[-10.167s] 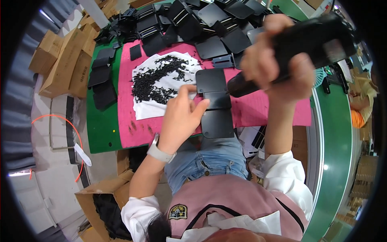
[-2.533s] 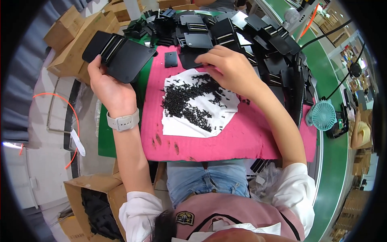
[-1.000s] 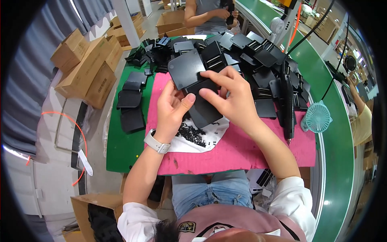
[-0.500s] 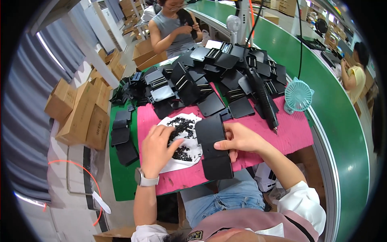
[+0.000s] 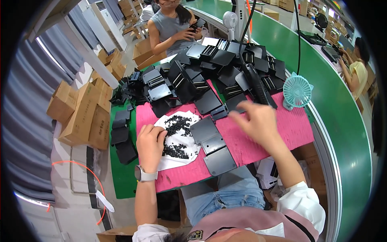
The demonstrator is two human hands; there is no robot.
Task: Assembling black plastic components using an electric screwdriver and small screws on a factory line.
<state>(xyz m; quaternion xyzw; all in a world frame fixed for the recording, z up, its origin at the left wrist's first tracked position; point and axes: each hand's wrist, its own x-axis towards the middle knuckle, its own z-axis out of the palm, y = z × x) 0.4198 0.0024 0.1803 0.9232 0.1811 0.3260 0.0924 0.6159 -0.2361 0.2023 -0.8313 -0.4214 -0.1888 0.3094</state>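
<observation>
My left hand [image 5: 150, 146] is at the left edge of a white cloth [image 5: 189, 160], its fingers curled in and thumb against them; whatever they may pinch is too small to make out. Small black screws [image 5: 177, 151] lie heaped on the cloth. Right of it, a black hinged plate [image 5: 213, 145] rests flat on the pink mat [image 5: 266, 141], touched by neither hand. My right hand [image 5: 260, 123] is over the mat, fingers apart and slightly blurred, holding nothing. Just beyond it hangs a black electric screwdriver [image 5: 256, 82]; the hand hides its tip.
Many black hinged plates [image 5: 189, 82] are piled across the table's far side. A turquoise fan [image 5: 297, 92] stands at the right. More black parts [image 5: 121, 135] lie left of the mat. Another person [image 5: 171, 34] handles a dark part across the table. Cartons [image 5: 86, 117] stand at the left.
My right hand has let go of the black plate and moved up and right toward the screwdriver. The plate now lies flat. My left hand has drawn back left, its fingers closing.
</observation>
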